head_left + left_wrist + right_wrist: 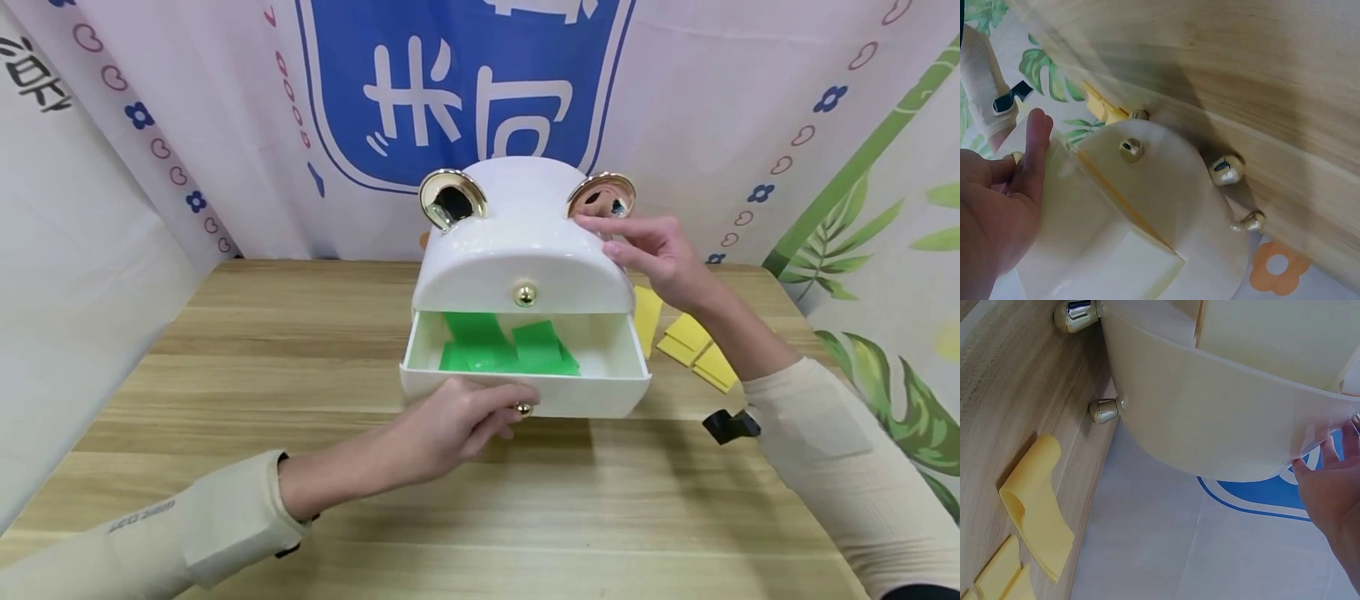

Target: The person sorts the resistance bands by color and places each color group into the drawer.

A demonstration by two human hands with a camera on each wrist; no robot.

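While the lower drawer (592, 396) of the white box (525, 208) stands pulled out at six o'clock, green sheets (480, 342) lie overlapping on its floor, mostly toward nine o'clock. The left hand (450, 425), fingers bent, pinches the lower knob (524, 409) and covers part of the drawer front. The upper drawer (468, 287) is closed. The right hand (667, 258), partly open and grasping nothing, touches the box at two o'clock, below a gold eye (602, 196). Yellow sheets (686, 337) lie on the table (262, 367) at four o'clock; a printed cloth (675, 108) hangs behind at twelve.
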